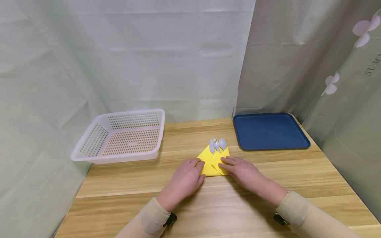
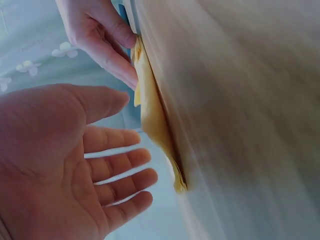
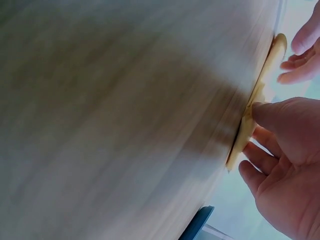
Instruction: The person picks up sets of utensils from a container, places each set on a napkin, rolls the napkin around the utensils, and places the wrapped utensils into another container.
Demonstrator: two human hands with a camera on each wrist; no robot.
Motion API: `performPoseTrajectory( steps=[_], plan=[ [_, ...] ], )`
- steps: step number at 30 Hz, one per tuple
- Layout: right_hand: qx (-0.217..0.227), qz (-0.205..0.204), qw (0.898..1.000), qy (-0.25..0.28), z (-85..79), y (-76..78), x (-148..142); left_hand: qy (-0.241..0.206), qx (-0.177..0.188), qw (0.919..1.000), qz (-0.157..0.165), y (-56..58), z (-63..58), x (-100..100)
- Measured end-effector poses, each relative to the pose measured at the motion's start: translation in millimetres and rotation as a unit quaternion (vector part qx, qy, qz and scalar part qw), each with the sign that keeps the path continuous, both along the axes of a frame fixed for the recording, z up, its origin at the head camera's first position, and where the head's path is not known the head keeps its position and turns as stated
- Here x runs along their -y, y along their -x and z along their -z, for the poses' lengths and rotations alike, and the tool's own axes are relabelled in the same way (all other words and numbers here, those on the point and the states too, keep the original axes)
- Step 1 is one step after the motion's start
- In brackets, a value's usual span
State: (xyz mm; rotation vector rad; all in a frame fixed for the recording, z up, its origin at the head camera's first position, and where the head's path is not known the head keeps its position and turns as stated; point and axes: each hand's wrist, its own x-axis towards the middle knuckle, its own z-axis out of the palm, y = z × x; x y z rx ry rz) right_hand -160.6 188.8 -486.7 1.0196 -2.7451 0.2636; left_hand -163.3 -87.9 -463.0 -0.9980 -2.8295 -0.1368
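Note:
A yellow napkin, folded into a pocket, lies on the wooden table in the head view. Out of its top stick a pale plastic knife, fork and spoon; their lower parts are hidden in the folds. My left hand is at the napkin's left edge, and the left wrist view shows its fingers spread and fairly straight, holding nothing. From the right, my right hand rests its fingers on the folded flap. In the right wrist view its thumb touches the napkin's near edge.
At the back left of the table stands a white perforated plastic basket. A dark blue tray lies at the back right. Pale curtains hang behind the table and along its sides.

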Motion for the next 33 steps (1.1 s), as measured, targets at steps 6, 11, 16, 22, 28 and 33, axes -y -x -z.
performPoseTrajectory(
  steps=[6,11,16,22,28,33],
  plan=[
    [0.005,0.001,1.000,-0.001,-3.5,-1.8,3.5,-0.014,-0.003,0.9990,-0.043,2.5,2.0,9.6],
    [0.002,0.001,1.000,0.000,-3.7,-2.8,5.9,-0.015,-0.010,0.9978,-0.064,3.5,4.1,14.2],
    [-0.008,-0.002,1.000,-0.002,-1.6,-1.6,5.3,-0.008,0.004,0.9965,-0.083,4.5,5.8,15.9],
    [-0.012,0.000,1.000,-0.009,-0.1,-0.3,4.8,0.006,0.029,0.9939,-0.106,6.2,5.7,15.9],
    [-0.011,0.000,1.000,-0.009,1.0,0.0,4.7,0.014,0.031,0.9927,-0.116,9.5,6.4,16.0],
    [-0.015,-0.002,1.000,-0.005,0.4,-1.0,5.2,0.017,0.045,0.9911,-0.124,12.9,6.9,15.3]
  ],
)
